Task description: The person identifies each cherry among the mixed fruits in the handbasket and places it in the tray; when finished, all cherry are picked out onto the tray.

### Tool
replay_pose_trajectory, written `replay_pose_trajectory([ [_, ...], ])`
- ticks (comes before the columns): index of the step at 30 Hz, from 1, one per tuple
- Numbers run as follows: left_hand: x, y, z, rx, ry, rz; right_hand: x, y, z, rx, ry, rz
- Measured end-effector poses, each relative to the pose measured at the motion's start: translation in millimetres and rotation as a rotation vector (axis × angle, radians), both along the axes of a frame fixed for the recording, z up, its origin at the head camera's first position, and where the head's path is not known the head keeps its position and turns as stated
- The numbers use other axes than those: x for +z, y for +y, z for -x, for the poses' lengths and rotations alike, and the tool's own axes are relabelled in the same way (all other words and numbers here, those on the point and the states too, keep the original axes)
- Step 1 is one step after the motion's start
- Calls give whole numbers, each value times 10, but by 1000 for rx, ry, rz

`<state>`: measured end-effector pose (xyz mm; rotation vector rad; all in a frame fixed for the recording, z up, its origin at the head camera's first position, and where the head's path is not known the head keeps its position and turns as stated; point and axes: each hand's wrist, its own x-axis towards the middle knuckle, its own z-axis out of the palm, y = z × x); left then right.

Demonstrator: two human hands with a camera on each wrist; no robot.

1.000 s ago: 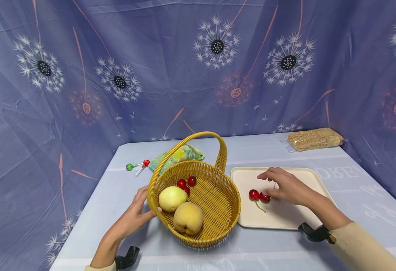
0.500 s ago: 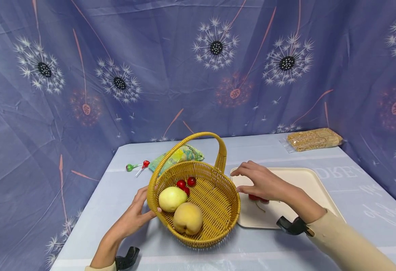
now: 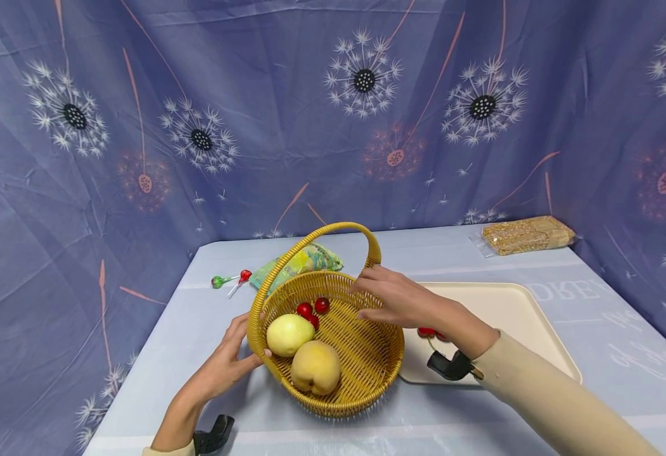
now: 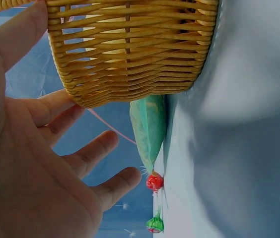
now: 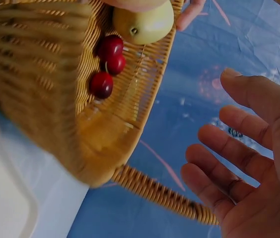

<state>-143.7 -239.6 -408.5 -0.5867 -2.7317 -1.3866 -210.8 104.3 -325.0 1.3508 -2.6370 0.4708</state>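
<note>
A yellow woven basket [image 3: 361, 364] with an arched handle stands tilted on the table. It holds a pale yellow-green fruit [image 3: 289, 334], a yellow peach [image 3: 317, 367] and three red cherries [image 3: 322, 305]. At its left side my left hand [image 3: 224, 367] grips the rim between thumb and index finger, the other fingers extended apart below it. My right hand [image 3: 398, 299] hovers over the right rim by the handle's foot. In the right wrist view the right fingers [image 5: 234, 153] are spread and hold nothing. Cherries [image 3: 426, 332] with stems lie on the beige tray [image 3: 504, 316], partly hidden by the right wrist.
Behind the basket lies a green-yellow snack bag [image 3: 312, 258], with a green lollipop [image 3: 218, 280] and a red lollipop [image 3: 244, 275] to its left. A clear-wrapped pack [image 3: 529, 235] of golden-brown food sits at the back right. A blue patterned curtain [image 3: 287, 126] encloses the table.
My right hand has moved left, from the cherries on the tray to above the basket's right rim, without taking them. The left hand and basket have stayed put.
</note>
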Motion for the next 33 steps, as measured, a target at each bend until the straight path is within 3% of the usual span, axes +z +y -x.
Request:
replay_pose_trajectory([
  [13,4,-10,7,5,-11,3,-18,-434,170,45,-35,-83],
  [18,6,-4,5,1,-14,0,-68,-565,279,21,-55,-141],
  [33,3,1,2,6,-11,5,-333,-832,540,-94,-226,-249],
])
